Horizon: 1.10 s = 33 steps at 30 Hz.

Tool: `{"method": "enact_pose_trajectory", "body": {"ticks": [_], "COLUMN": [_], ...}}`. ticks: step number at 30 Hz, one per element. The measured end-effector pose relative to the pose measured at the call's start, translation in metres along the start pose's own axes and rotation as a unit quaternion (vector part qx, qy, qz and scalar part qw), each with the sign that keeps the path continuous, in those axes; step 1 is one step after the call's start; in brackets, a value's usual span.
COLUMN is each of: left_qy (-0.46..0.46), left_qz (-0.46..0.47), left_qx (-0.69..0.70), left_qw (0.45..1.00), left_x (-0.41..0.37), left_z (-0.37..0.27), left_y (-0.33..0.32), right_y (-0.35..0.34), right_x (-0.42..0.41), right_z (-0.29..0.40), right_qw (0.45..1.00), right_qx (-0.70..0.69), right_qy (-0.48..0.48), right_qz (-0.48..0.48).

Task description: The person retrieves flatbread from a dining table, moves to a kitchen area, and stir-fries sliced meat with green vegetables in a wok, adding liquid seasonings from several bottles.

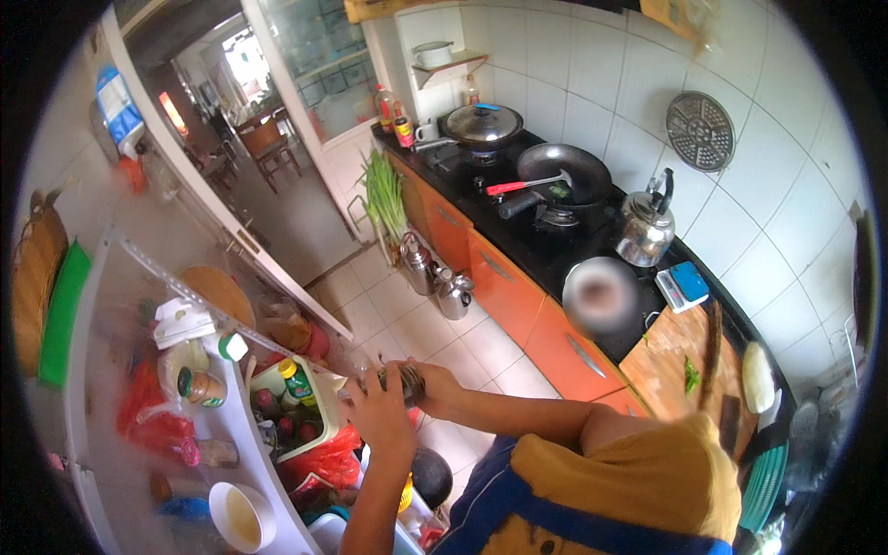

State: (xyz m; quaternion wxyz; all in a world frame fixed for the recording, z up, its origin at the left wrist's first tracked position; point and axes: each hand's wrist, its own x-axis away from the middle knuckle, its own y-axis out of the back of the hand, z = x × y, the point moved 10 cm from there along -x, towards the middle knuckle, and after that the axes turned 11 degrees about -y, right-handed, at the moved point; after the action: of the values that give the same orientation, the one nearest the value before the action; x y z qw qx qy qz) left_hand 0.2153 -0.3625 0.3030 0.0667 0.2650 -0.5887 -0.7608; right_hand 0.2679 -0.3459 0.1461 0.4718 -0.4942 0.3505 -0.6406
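Note:
My left hand point(381, 409) and my right hand point(437, 390) are together in front of me, above the floor beside the shelf. Between them they grip a small dark container point(412, 386), rounded and apparently a jar. Fingers cover much of it, so its lid and contents cannot be made out. Just left of the hands stands a cream plastic bin point(329, 409). In it are a green bottle with a yellow cap point(297, 383) and several other bottles. A red plastic bag point(327, 461) lies against the bin's near side.
On the left shelf are a white bowl point(243, 517) and a brown-filled jar point(201, 387). Across the aisle, the black counter carries a wok point(565, 166), kettle point(646, 225), kitchen scale point(683, 288) and cutting board point(669, 354). Metal flasks point(454, 295) and scallions point(383, 194) stand on the floor.

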Motion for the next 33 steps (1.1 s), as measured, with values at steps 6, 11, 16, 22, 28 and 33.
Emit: {"method": "enact_pose_trajectory", "body": {"ticks": [6, 11, 16, 22, 28, 33], "left_qy": [0.045, 0.092, 0.136, 0.127, 0.136, 0.173], "left_qz": [-0.068, -0.16, -0.202, -0.249, -0.208, -0.187], "left_qx": [0.245, 0.306, 0.334, 0.415, 0.677, 0.679], "left_qw": [0.966, 0.934, 0.911, 0.865, 0.693, 0.688], "left_x": [-0.017, -0.047, -0.071, -0.114, -0.14, -0.145], "left_z": [0.001, -0.026, -0.029, -0.044, -0.064, -0.08], "left_y": [-0.008, -0.039, -0.05, -0.059, -0.089, -0.087], "right_y": [0.012, 0.028, 0.04, 0.063, 0.084, 0.137], "right_x": [0.014, 0.032, 0.022, 0.01, 0.023, 0.075], "right_z": [0.066, 0.134, 0.168, 0.204, 0.269, 0.486], "right_qw": [0.986, 0.981, 0.979, 0.969, 0.945, 0.917], "right_qx": [0.111, 0.064, -0.117, -0.236, -0.326, -0.251], "right_qy": [0.116, 0.139, 0.11, 0.039, 0.012, 0.301], "right_qz": [-0.05, -0.116, -0.123, -0.065, -0.015, -0.067]}}
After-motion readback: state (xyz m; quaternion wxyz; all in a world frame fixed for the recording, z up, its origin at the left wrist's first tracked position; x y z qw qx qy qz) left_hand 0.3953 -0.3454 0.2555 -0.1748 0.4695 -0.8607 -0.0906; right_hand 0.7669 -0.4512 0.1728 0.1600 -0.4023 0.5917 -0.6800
